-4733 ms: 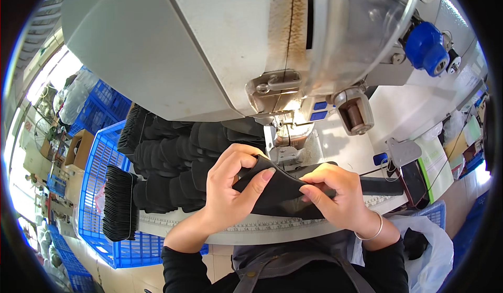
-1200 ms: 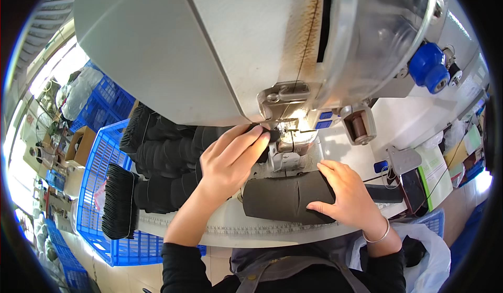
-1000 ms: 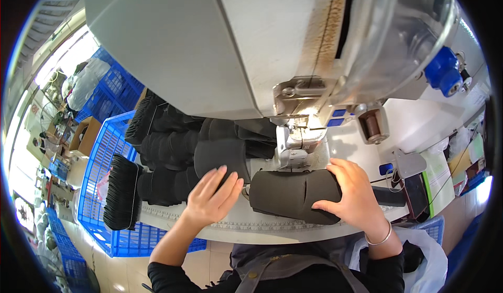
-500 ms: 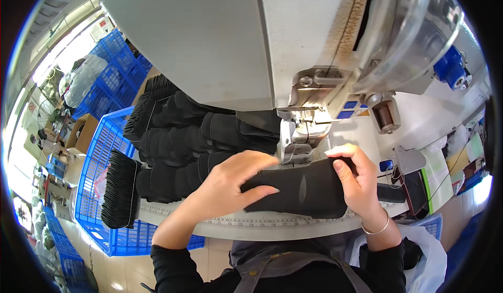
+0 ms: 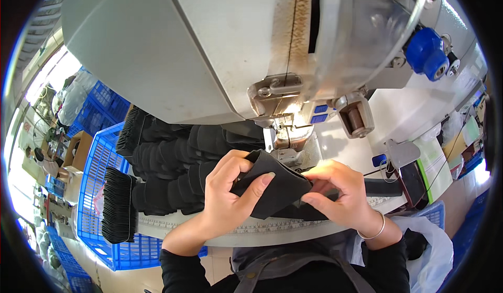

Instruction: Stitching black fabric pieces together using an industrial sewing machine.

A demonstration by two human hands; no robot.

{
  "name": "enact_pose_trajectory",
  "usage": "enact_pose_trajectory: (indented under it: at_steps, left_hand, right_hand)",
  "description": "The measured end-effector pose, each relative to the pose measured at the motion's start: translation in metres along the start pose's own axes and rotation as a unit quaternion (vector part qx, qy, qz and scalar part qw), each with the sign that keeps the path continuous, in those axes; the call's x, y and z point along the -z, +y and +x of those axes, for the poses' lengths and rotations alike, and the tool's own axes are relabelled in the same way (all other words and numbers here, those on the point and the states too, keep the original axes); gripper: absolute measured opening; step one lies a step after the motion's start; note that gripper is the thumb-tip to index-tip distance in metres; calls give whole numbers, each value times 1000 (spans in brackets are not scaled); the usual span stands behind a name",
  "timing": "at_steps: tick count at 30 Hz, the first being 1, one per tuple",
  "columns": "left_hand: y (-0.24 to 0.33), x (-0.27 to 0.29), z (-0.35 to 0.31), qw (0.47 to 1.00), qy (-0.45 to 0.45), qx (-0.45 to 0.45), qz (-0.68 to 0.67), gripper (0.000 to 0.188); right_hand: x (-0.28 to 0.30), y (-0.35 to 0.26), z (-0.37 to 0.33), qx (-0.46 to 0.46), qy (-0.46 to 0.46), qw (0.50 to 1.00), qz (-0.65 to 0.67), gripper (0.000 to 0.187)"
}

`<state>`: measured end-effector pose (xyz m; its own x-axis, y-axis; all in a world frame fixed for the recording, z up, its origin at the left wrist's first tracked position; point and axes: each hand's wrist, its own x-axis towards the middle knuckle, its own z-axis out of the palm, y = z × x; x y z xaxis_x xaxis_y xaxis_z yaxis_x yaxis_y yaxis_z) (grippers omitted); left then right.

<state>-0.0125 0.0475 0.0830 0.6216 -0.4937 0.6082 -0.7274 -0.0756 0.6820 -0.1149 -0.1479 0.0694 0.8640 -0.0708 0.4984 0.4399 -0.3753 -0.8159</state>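
Note:
Between my hands is a black fabric piece point(image 5: 280, 185), lifted and bent just in front of the sewing machine point(image 5: 209, 47). My left hand point(image 5: 230, 196) grips its left end, thumb on the near face and fingers behind. At the right end, my right hand point(image 5: 338, 191) pinches the upper corner between thumb and fingers. The lit needle area point(image 5: 291, 130) lies just beyond the piece. Part of the piece hangs below, toward the ruler-marked table edge point(image 5: 251, 233).
Stacks of black fabric pieces point(image 5: 167, 157) lie left of my left hand, reaching over a blue crate point(image 5: 99, 172). A dark phone-like slab point(image 5: 414, 183) and papers point(image 5: 435, 162) lie at right. Below right hangs a white plastic bag point(image 5: 435, 246).
The black piece was stretched out flat between my hands; now it is folded up and tilted. My left hand has closed on its left end. The view has shifted slightly.

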Motion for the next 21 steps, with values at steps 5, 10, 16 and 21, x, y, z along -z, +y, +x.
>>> enact_pose_trajectory:
  at_steps: [5,10,16,21]
  left_hand:
    - [1,-2,-8,999,7,24,-39,23]
    - [10,-12,-2,974,83,92,-190,17]
    - [-2,1,8,981,-42,143,-123,15]
    - [-15,-8,19,960,-68,202,-184,14]
  right_hand:
    - [-3,6,-4,22,7,1000,-1,16]
    - [-4,7,-3,-101,-1,979,176,9]
    - [-7,9,-5,82,26,992,-87,8]
    - [-13,16,-2,-53,47,994,88,5]
